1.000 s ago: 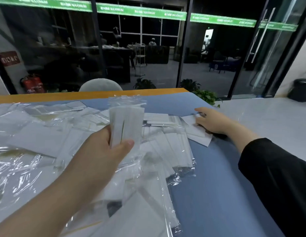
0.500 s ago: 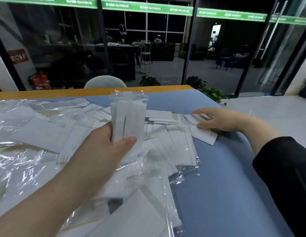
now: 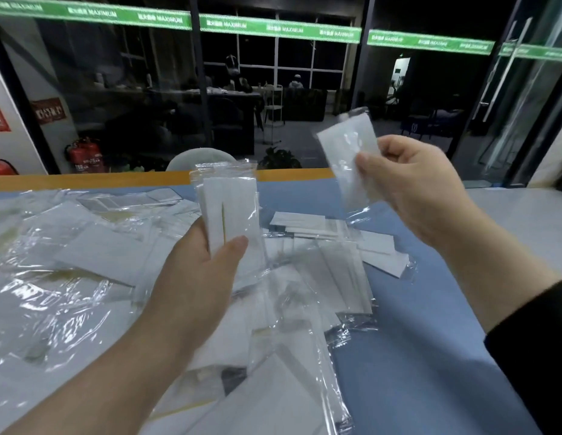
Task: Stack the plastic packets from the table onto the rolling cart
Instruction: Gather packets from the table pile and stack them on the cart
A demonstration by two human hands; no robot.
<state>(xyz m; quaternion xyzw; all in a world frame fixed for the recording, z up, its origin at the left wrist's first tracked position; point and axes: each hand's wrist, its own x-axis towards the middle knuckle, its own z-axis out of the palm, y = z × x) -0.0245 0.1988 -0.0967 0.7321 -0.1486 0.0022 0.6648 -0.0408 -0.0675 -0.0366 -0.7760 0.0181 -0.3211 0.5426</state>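
Note:
Several clear plastic packets (image 3: 308, 277) with white inserts lie scattered over the blue table (image 3: 414, 356). My left hand (image 3: 198, 277) grips a small upright stack of packets (image 3: 232, 211) between thumb and fingers, above the pile. My right hand (image 3: 411, 186) is raised over the table's right side and pinches a single packet (image 3: 348, 158), tilted, with its top pointing up and away. The rolling cart is not in view.
The table has an orange far edge (image 3: 85, 182). A grey chair back (image 3: 201, 158) stands behind it. A glass wall with green strips lies beyond, with red fire extinguishers (image 3: 85, 155) at left. Pale floor (image 3: 524, 221) is at right.
My right hand has lifted off the table's right side with one packet pinched in it. My left hand keeps its stack in about the same place.

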